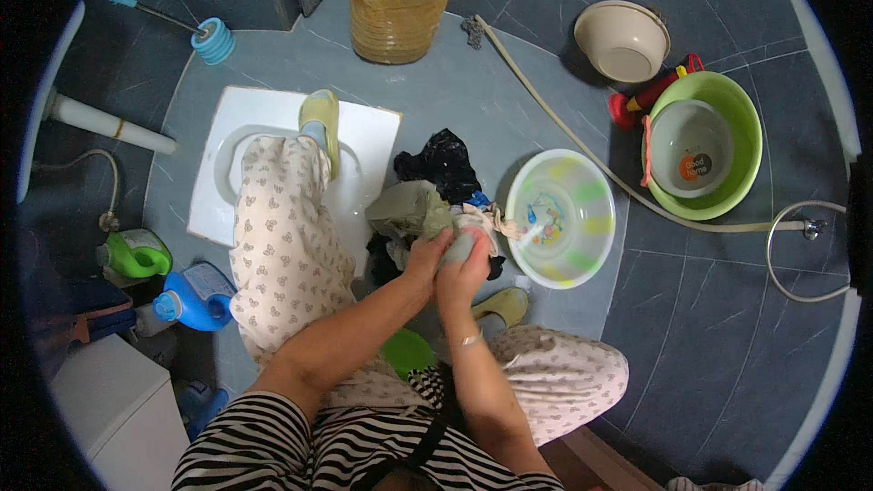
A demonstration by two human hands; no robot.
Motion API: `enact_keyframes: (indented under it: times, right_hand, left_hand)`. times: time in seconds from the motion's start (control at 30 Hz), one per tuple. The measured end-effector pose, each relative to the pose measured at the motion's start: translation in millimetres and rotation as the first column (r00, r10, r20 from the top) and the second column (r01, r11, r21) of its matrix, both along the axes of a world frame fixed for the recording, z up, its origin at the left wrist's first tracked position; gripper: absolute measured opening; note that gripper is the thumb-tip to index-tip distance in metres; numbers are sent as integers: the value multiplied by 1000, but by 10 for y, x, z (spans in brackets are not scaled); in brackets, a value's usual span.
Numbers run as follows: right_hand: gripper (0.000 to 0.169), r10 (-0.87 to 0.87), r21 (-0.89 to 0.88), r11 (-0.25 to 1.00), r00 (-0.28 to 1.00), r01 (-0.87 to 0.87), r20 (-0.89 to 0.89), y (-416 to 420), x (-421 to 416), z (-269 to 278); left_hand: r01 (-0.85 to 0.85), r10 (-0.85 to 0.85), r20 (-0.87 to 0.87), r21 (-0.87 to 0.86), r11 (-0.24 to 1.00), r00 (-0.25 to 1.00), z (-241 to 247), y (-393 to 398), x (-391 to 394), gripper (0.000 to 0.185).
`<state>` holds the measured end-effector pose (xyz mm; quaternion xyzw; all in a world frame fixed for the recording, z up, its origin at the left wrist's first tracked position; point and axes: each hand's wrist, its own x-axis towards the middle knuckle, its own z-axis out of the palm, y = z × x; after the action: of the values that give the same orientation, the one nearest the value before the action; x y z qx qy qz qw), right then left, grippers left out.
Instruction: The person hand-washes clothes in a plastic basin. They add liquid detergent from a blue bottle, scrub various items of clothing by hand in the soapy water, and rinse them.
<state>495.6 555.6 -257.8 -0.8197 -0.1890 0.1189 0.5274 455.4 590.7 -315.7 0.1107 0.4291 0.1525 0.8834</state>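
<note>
Close together at the centre, my left hand [428, 256] and my right hand [465, 262] grip a wet greyish-green cloth [440, 218]. The right hand is slightly blurred. Around and under them lies a heap of laundry: a black garment [440, 167] in front and a pale pink cloth [494, 218] whose end reaches the rim of a plastic basin. That round white basin with green and yellow patches [590, 218] stands to the right, with a colourful print on its bottom. A grey object [402, 208], its kind unclear, lies beside my left hand.
A squat toilet [368, 123] is at left, my slippered foot on it. Detergent bottles [204, 293] stand at far left. A large plastic jug [402, 13] stands ahead. A hose [545, 106] runs behind the basin; a green basin [740, 170] and beige basin [624, 27] are at right.
</note>
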Motion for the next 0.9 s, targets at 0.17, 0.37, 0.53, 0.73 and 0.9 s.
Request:
enact_keyframes:
  times: [0.17,0.37,0.53,0.73,0.9]
  right_hand:
    - [25,-144,-138,981,988,136,-53,-163,522,-443]
    - [31,7,-130,991,994,-21,-106,-138,-271,209]
    - [37,-252,-92,965,963,244,-95,-568,372,-538]
    - [47,-33,251,959,931,132,-363,-637,53,-337]
    - [28,25,-9,1000,981,-27,-190,-579,174,-5]
  left_hand:
    - [73,-59,-140,102,992,988,168,-103,270,33]
    - [149,-158,-117,-79,986,981,-259,-2,8,38]
    - [289,-250,-284,105,951,926,369,-416,176,44]
    - [65,-62,-108,19,998,992,109,-436,332,45]
    - [144,-166,-36,-349,926,985,20,-193,435,33]
